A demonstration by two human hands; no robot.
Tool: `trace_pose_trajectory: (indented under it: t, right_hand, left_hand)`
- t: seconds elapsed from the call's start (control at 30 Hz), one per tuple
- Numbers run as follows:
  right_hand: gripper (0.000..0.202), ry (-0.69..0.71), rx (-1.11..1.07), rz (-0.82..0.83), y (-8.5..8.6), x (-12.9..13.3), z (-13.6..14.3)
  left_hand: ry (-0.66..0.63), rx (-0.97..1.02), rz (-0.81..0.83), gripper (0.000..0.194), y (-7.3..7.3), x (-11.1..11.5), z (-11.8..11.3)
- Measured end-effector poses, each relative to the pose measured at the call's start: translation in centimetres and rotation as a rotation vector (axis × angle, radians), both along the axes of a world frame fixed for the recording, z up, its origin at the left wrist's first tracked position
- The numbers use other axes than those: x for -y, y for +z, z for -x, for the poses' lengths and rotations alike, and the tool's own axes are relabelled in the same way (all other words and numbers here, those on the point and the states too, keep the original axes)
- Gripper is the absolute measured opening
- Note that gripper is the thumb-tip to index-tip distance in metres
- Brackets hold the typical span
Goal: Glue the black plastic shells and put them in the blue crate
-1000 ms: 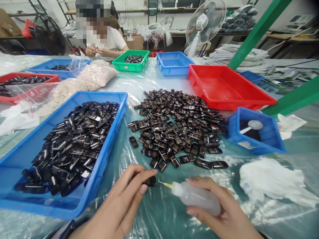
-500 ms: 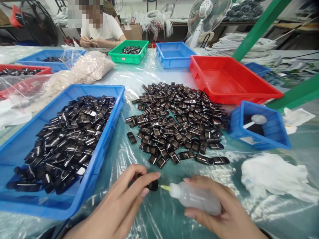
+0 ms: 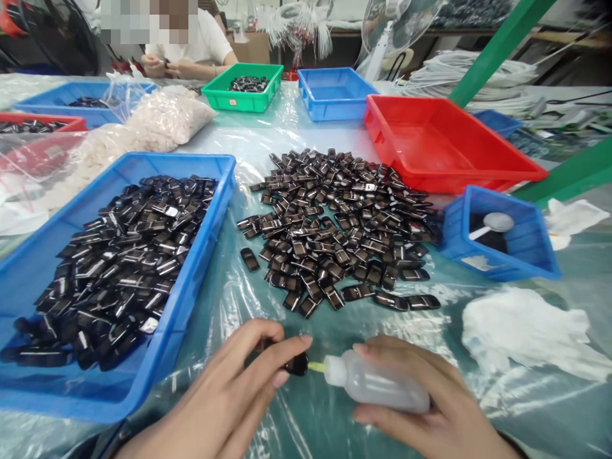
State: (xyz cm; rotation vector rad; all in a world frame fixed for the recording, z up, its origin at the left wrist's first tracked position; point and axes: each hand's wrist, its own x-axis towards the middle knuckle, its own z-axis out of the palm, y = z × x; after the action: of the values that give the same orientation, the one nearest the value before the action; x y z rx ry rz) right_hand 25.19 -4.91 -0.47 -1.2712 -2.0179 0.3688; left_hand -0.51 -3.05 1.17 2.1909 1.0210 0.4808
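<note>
A small glossy black plastic case point(image 3: 298, 364) is pinched between the fingers of my left hand point(image 3: 248, 376), which hide most of it. My right hand point(image 3: 421, 389) is wrapped round a translucent squeeze bottle point(image 3: 385, 382), lying on its side in the grip. The bottle's thin yellow-green nozzle point(image 3: 316, 366) points left, its tip at or very close to the case's end. Just beyond my hands lies a pile of like black cases point(image 3: 329, 236) on the plastic-covered table.
At left stands a blue tray point(image 3: 184, 299) of black cases. A red tray point(image 3: 444, 143), a small blue bin point(image 3: 497, 261) holding a white scoop point(image 3: 497, 223), and crumpled white cloth point(image 3: 530, 328) are at right. A co-worker point(image 3: 191, 44) sits across the table.
The bottle's nozzle and the black case have come closer together. The view has tilted slightly, so the trays and pile appear higher. Both hands keep their grips.
</note>
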Motion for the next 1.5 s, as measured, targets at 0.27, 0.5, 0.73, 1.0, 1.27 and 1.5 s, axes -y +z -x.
trace_pose_trajectory:
  t: [0.27, 0.5, 0.73, 1.0, 1.27, 1.5]
  right_hand:
    - [0.033, -0.001, 0.060, -0.003, -0.11, 0.14, 0.09]
    - [0.034, 0.006, 0.088, 0.006, -0.18, 0.21, -0.04]
    - [0.034, 0.005, 0.095, 0.017, -0.45, 0.27, -0.17]
    - [0.033, 0.008, 0.046, 0.047, -0.30, 0.22, -0.17]
    - [0.031, 0.004, 0.051, 0.047, -0.24, 0.34, -0.26]
    - [0.032, -0.010, 0.077, 0.037, -0.13, 0.31, -0.14]
  left_hand:
    - [0.002, 0.019, -0.003, 0.041, -0.19, 0.07, 0.09]
    - [0.028, 0.035, 0.004, 0.041, -0.32, 0.24, 0.13]
    - [0.062, 0.025, 0.020, 0.042, -0.24, 0.26, 0.02]
    - [0.074, -0.017, 0.021, 0.046, -0.34, 0.22, 0.15]
    - [0.126, 0.033, 0.099, 0.036, -0.66, 0.43, 0.00]
    - [0.210, 0.075, 0.177, 0.027, -0.65, 0.16, -0.19]
